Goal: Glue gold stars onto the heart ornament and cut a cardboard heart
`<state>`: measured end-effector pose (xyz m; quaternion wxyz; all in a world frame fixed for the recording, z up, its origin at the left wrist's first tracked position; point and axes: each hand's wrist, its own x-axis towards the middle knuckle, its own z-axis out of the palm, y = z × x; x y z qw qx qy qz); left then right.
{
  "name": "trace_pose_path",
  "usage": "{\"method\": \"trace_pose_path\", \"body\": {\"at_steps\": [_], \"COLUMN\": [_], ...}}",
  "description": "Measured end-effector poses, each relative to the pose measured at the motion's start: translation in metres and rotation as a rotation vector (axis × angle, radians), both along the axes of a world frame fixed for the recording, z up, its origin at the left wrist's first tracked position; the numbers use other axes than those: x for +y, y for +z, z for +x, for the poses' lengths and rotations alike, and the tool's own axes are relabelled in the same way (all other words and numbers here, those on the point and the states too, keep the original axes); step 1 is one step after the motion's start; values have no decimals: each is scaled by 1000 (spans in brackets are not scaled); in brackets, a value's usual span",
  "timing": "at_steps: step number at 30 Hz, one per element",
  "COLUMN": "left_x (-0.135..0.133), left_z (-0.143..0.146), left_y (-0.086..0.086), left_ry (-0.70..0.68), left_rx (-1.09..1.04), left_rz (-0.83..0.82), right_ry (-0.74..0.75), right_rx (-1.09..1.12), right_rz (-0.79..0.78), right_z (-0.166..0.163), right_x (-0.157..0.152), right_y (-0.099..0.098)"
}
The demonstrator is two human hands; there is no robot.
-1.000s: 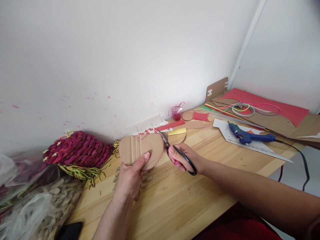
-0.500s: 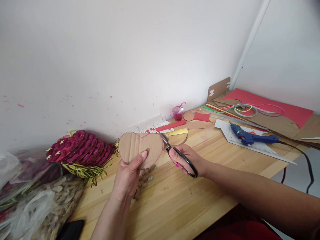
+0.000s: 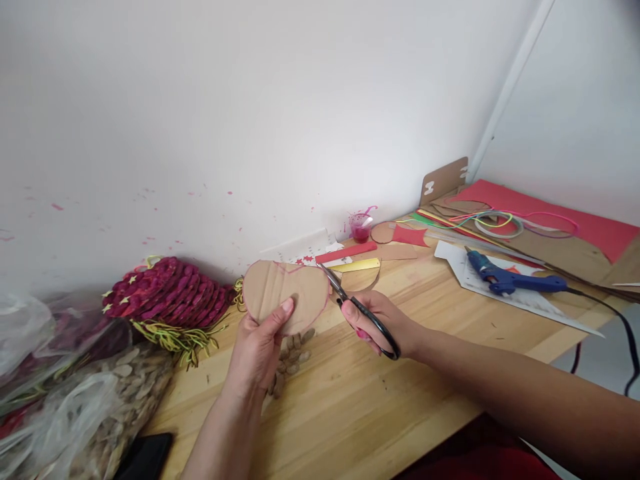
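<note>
Pink-edged tan cardboard (image 3: 267,290), black scissor handles (image 3: 382,325)

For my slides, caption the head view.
Left hand holds a cardboard piece; right hand holds scissors by its edge.

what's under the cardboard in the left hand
Small brown pieces lie on the wooden table, partly covered by the cardboard and left hand; how far they extend beneath cannot be seen.

A: Surface type?
B: Counter (image 3: 350,407), pale wood, banded grain, a few dark specks
A: Left end?
B: Clear bag of brown pods (image 3: 140,380); black flat object (image 3: 147,455) next to it; stacked magenta pieces (image 3: 175,293), yellow-green fringe, near the wall
A: Middle?
B: Loose brown pods (image 3: 293,357), small cluster; clear cup (image 3: 361,230), pink inside, near the wall
A: Right?
B: White sheet (image 3: 453,257), one corner reaching the edge; cardboard sheets (image 3: 565,245) beyond, toward the corner
</note>
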<state>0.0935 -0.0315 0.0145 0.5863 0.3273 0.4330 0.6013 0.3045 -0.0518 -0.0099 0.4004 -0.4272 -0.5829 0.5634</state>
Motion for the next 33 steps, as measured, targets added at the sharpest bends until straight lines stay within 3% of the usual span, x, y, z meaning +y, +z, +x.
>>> {"method": "trace_pose_path", "body": {"at_steps": [6, 12, 33], "left_x": [1, -3, 1], "left_z": [-9, -4, -13], "left_y": [3, 1, 7], "left_ry": [-77, -143, -152], "left_rx": [38, 94, 94], "left_rz": [-24, 20, 18], "right_ry": [36, 111, 96], "right_rx": [-61, -19, -46], "right_rz": [-60, -18, -17], "right_z": [3, 7, 8], "right_x": [4, 11, 7], "right_y": [4, 8, 0]}}
